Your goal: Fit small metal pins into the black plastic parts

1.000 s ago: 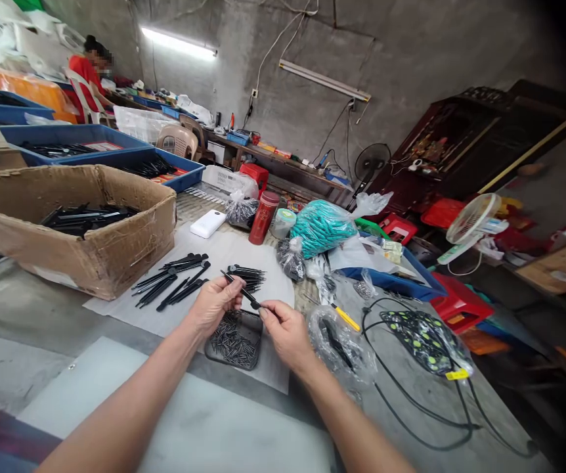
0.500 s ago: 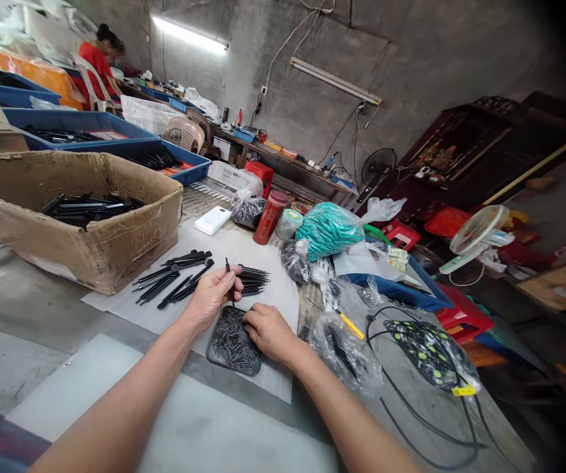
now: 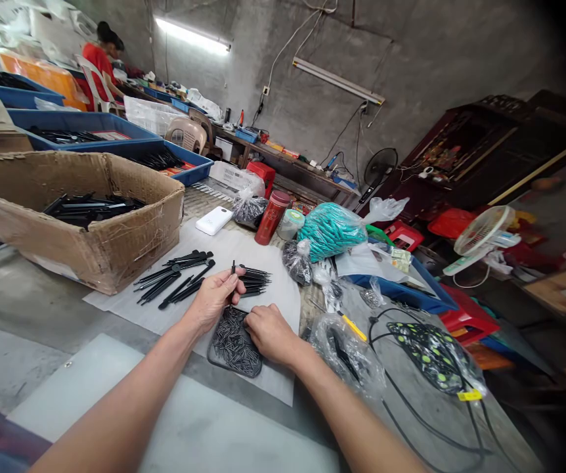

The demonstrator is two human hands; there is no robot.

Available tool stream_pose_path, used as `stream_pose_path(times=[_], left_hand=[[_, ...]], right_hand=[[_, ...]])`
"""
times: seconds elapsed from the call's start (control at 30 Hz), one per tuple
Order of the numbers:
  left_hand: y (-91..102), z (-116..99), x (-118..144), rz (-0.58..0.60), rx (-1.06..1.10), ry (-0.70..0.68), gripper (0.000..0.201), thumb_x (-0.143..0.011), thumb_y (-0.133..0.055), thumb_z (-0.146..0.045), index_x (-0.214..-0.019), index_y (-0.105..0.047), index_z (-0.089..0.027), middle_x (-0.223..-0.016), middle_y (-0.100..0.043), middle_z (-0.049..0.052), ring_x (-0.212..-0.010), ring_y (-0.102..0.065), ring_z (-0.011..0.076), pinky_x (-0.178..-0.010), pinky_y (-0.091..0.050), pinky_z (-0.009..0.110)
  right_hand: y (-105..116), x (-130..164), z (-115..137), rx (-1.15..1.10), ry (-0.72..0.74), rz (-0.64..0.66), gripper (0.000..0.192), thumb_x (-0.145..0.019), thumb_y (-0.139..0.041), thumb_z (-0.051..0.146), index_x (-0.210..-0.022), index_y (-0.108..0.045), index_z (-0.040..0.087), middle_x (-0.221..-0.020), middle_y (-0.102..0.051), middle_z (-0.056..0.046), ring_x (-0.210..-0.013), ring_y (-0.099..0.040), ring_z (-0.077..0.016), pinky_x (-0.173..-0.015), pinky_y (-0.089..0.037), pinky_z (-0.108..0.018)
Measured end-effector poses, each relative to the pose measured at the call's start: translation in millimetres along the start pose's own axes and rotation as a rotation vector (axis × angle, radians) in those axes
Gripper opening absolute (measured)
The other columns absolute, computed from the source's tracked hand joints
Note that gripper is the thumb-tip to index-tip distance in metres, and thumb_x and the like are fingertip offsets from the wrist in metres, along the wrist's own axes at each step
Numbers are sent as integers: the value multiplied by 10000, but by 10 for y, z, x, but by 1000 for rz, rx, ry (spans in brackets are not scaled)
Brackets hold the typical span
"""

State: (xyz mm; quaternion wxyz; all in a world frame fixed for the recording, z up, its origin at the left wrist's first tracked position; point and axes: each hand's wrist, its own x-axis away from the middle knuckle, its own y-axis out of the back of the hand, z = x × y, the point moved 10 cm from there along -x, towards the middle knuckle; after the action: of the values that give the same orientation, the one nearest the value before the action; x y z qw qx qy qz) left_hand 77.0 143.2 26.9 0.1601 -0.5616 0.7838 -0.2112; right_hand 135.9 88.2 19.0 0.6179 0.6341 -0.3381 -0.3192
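One thin black stick (image 3: 234,266) upright in the left hand (image 3: 218,294), right hand (image 3: 272,334) at a dark tray (image 3: 250,375) of small metal pins (image 3: 234,345).
Stick pinched between left thumb and fingers, near the tray's far edge; right fingertips hidden at the tray's right side, cannot tell if clenched on a pin. Tray resting on a white sheet (image 3: 276,389); bunch of black sticks (image 3: 257,277) beyond, partly blocked by the left hand. To the left, a cardboard box (image 3: 140,246) holding black parts (image 3: 96,209); behind it, a blue tub (image 3: 198,173) holding more. Past the sheet, a red bottle (image 3: 272,220) beside a bag of teal pieces (image 3: 331,230).
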Motion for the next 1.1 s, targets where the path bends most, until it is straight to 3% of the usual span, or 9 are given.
stream_pose_path(times=[0.2,0.83,0.97,1.1], left_hand=[[15,-8,-17,1,1,-14,377,-653,-639,-372,-911,-538,-116,-600,-537,-26,-457,-419,51,-440,-276,186],[-3,-1,-18,21,-30,-17,383,-668,-625,-369,-925,-530,-101,-595,-528,-29,-444,-389,39,-442,-255,185],[-45,-23,-7,47,-95,-28,378,-672,-610,-395,-911,-490,-128,-574,-525,-40,-412,-338,31,-416,-202,182],[-124,12,17,130,-207,-2,343,-683,-592,-414,-844,-456,-144,-576,-528,-40,-416,-316,33,-416,-188,185]], right_hand=[[48,26,-235,-100,-103,-94,129,-827,-443,169,-814,-571,155,-779,-579,-34,-761,-501,-142,-642,-289,-260],[-21,-68,33,59,46,-28,139,-773,-409,103,-767,-545,132,-768,-560,-72,-714,-468,-177,-648,-271,-308],[46,2,-85,-166,-59,-78,135,-782,-384,104,-786,-515,139,-747,-558,-61,-682,-469,-159,-643,-307,-286],[193,126,-280,-534,-185,-228,127,-770,-367,114,-738,-479,163,-639,-501,-1,-593,-435,-125,-576,-328,-240]])
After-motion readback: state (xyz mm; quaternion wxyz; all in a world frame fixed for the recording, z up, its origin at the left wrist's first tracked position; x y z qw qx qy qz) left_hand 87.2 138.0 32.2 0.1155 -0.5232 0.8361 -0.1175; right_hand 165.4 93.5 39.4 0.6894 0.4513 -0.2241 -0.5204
